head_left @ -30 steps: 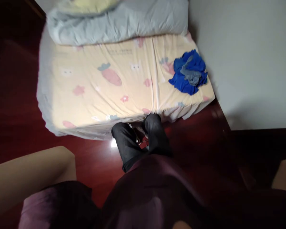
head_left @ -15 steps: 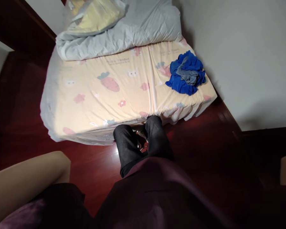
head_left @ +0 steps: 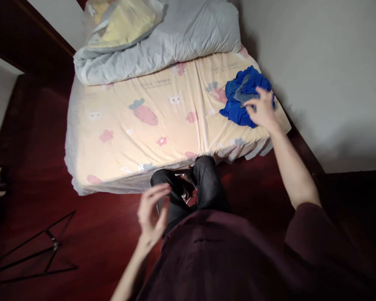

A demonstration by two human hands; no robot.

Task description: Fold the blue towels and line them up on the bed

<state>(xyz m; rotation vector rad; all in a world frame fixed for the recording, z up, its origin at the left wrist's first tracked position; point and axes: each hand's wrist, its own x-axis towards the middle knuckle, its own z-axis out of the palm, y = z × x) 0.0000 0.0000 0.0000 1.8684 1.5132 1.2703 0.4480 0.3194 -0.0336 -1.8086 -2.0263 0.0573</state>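
Observation:
On the right end of the bed lies a crumpled blue garment (head_left: 240,116) with a grey part showing on top. My right hand (head_left: 263,109) is over it, fingers spread and slightly curled; whether the fingertips touch the cloth I cannot tell. My left hand (head_left: 153,211) hovers in front of my left knee, with its fingers and thumb apart and nothing between them. The bed's fitted sheet (head_left: 113,113) is pale yellow, printed with carrots, flowers and rabbit faces.
A grey quilt (head_left: 194,37) with a yellow side (head_left: 131,23) is bunched at the far part of the bed. A white wall (head_left: 326,83) runs along the right. Black tripod legs (head_left: 47,246) stand on the dark red floor (head_left: 106,225) at lower left.
Both hands have come into view. My right hand has reached forward over the blue garment, and my left has risen before my knees. The garment lies in the same place on the bed.

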